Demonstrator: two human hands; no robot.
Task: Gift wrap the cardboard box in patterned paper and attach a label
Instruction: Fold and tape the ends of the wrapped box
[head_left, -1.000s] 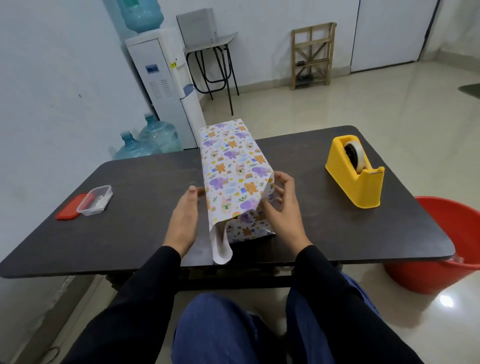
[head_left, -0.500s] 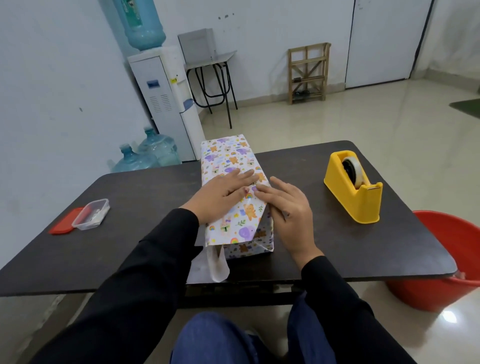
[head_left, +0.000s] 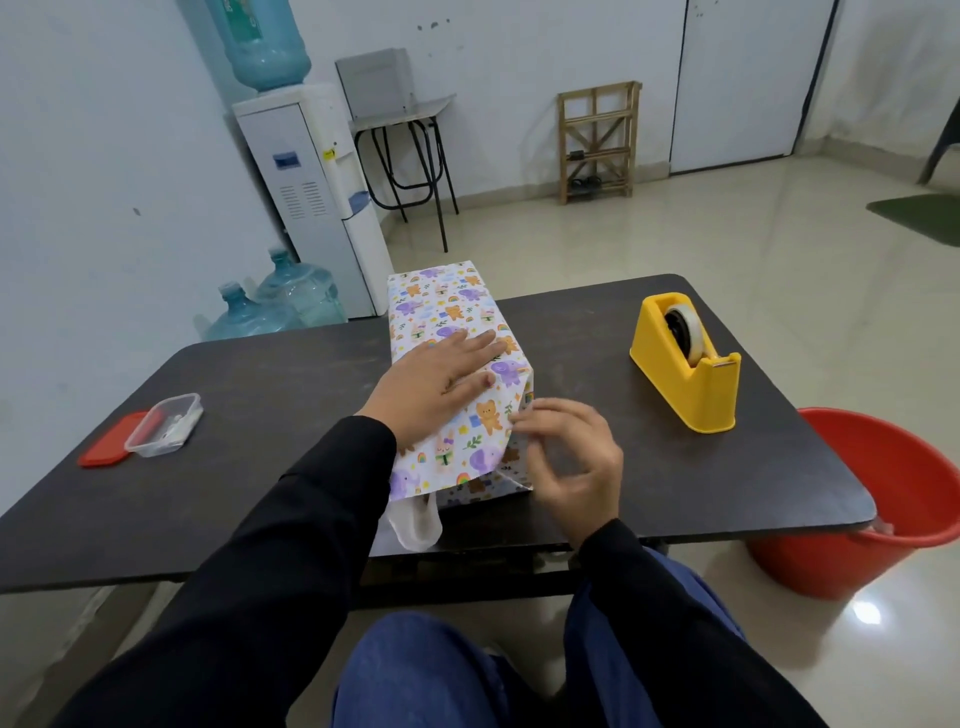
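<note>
The box wrapped in animal-patterned paper (head_left: 447, 322) lies lengthwise on the dark table (head_left: 260, 395), its near end facing me. My left hand (head_left: 431, 382) lies flat on top of it, fingers straight, pressing the paper down. My right hand (head_left: 566, 462) is at the near right corner, its fingertips touching the paper's folded edge; the fingers are loosely bent. A loose white flap of paper (head_left: 415, 525) hangs off the near end. The yellow tape dispenser (head_left: 685, 364) stands to the right.
A small clear plastic container (head_left: 165, 425) and its red lid (head_left: 104, 448) sit at the table's left. A red bucket (head_left: 883, 499) stands on the floor by the right edge. A water dispenser (head_left: 306, 197) and spare bottles stand behind the table.
My right hand slid from the top of the box down to its near right corner. My left hand stays flat on top. The camera tilted up a little.
</note>
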